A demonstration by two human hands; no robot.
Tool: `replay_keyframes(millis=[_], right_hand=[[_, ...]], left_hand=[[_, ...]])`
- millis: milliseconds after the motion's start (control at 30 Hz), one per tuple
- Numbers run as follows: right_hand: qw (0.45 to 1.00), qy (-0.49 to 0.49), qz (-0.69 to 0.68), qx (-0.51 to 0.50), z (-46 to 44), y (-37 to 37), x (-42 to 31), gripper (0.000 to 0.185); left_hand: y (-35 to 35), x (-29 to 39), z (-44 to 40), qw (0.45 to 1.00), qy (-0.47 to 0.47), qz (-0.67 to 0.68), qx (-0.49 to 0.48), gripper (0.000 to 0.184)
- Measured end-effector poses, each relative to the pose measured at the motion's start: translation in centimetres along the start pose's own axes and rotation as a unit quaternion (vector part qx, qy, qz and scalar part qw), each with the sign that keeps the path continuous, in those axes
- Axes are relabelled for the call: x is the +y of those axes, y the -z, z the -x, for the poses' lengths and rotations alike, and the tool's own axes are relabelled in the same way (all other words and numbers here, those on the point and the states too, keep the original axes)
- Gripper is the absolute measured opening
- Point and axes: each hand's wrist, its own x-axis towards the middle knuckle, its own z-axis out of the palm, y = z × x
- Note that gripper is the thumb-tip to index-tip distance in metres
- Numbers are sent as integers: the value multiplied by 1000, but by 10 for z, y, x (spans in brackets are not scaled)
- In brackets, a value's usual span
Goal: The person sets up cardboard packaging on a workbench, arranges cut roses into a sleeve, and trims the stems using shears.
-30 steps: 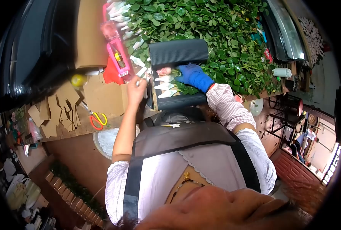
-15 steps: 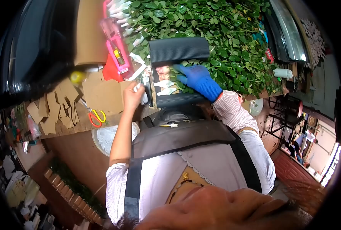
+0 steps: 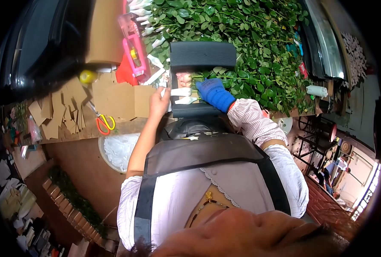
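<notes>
Between my hands is a black ribbed holder (image 3: 203,55) with flower heads lying in its opening. One pink rose (image 3: 183,79) is bare, and two heads below it wear white sleeves (image 3: 185,100). My left hand (image 3: 159,102), bare, is closed at the holder's left edge with something white and small at its fingertips, too small to name. My right hand (image 3: 214,93), in a blue glove, reaches over the stems just right of the sleeved heads. Its fingers are curled down and partly hidden, so their grip does not show.
Leafy stems (image 3: 250,55) cover the table behind and to the right. A pink tape dispenser (image 3: 135,55), red-and-yellow scissors (image 3: 105,123) and cardboard pieces (image 3: 113,96) lie at the left. Below the table edge stands a tub of white sleeves (image 3: 121,150).
My left hand has moved up and right to the holder's edge. My gloved right hand has shifted down and slightly left. Fewer sleeved heads show in the holder than one second ago.
</notes>
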Motion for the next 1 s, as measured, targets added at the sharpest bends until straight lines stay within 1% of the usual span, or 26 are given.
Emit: replay_keyframes(millis=[33, 100, 167, 200, 233, 300, 333, 367, 400, 500, 533, 633, 667, 733, 767, 800, 833, 867, 900, 933, 967, 1000], right_hand=[[1000, 1, -10, 10, 1, -2, 1, 22], [1000, -1, -23, -3, 9, 8, 7, 27], [999, 0, -41, -9, 25, 32, 4, 28], [999, 1, -53, -8, 39, 53, -2, 28], [998, 4, -65, -9, 48, 66, -7, 27], [994, 70, -68, -41, 45, 77, -14, 29], [991, 102, -70, -55, 43, 79, -17, 29], [991, 104, -57, -54, 38, 74, -20, 29], [992, 105, -43, -54, 29, 62, -21, 28], [994, 88, 5, -66, 12, 32, -18, 27], [994, 77, 19, -72, 8, 24, -17, 27], [993, 58, 32, -95, 4, 16, -16, 25], [993, 65, 31, -92, 4, 14, -17, 26], [993, 79, 30, -83, 3, 13, -14, 26], [993, 83, 32, -81, 2, 12, -13, 26], [993, 86, 33, -80, 2, 11, -12, 27], [992, 89, 34, -80, 4, 9, -13, 27], [991, 88, 34, -96, 6, 16, -14, 27], [989, 89, 35, -111, 9, 28, -17, 28], [987, 90, 35, -125, 9, 35, -21, 28], [985, 88, 50, -138, 7, 35, -24, 28], [983, 86, 64, -151, 3, 35, -27, 28]], left_hand=[[6, 0, 6, 997, 20, 71, 13, 29], [29, -8, 4, 989, 62, 126, 44, 25], [47, -19, 10, 987, 38, 154, 27, 21], [52, -31, 12, 989, 29, 142, -6, 18], [55, -17, 18, 994, 54, 86, -39, 17], [39, -13, 17, 997, -22, 32, -71, 19], [28, -7, 15, 994, -40, -2, -101, 23], [22, 9, 11, 989, -59, -36, -131, 27], [21, 22, 6, 974, -46, -95, -202, 37], [17, 14, -10, 943, -73, -148, -289, 38], [18, 13, -12, 939, -74, -129, -309, 37], [17, 8, -4, 960, 25, 4, -280, 35], [15, 5, 3, 965, 55, 33, -254, 31], [9, -26, 12, 967, 93, 144, -191, 32], [7, -36, 16, 961, 111, 198, -157, 33], [32, 1, 31, 919, 200, 327, -95, 28], [47, -28, 33, 904, 220, 361, -61, 26], [76, -27, 44, 907, 199, 364, -75, 25], [101, -43, 58, 919, 198, 323, -106, 25], [122, -44, 76, 927, 246, 263, -104, 24], [139, -85, 92, 948, 244, 148, -139, 22], [157, -112, 109, 947, 264, 24, -180, 26]])
